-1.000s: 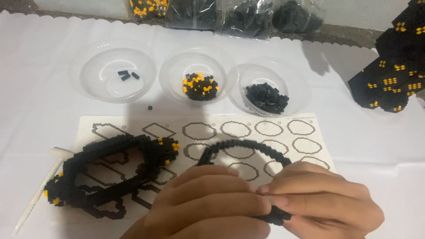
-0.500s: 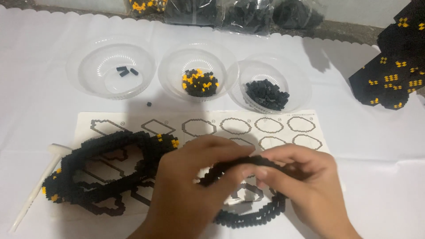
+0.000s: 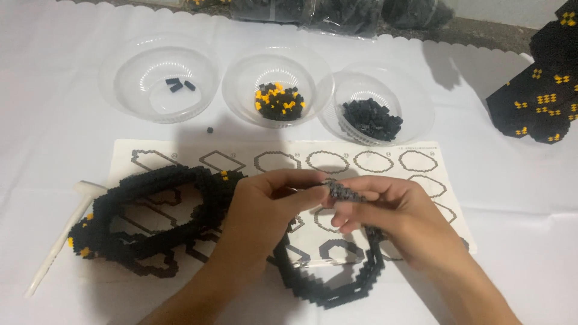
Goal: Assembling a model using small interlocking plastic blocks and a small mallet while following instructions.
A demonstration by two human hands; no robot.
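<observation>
A black block ring point(image 3: 337, 283) is being held up by two hands over a paper sheet.

The ring is being pinched at its top edge by the left hand point(image 3: 265, 207) and the right hand point(image 3: 391, 219), with the fingertips of both closed on the blocks, while its lower loop is being rested on the paper sheet point(image 3: 421, 150) near the bottom edge. Just to the left, a bigger black block piece point(image 3: 150, 216) with a few yellow dots is being kept on the same sheet, and a white stick point(image 3: 57, 241) is lying beside it. Farther back, three clear bowls are being used for loose blocks: a left bowl point(image 3: 120, 90) with a few black ones, a middle bowl point(image 3: 241, 90) with black and yellow ones, and a right bowl point(image 3: 415, 102) with black ones.
</observation>
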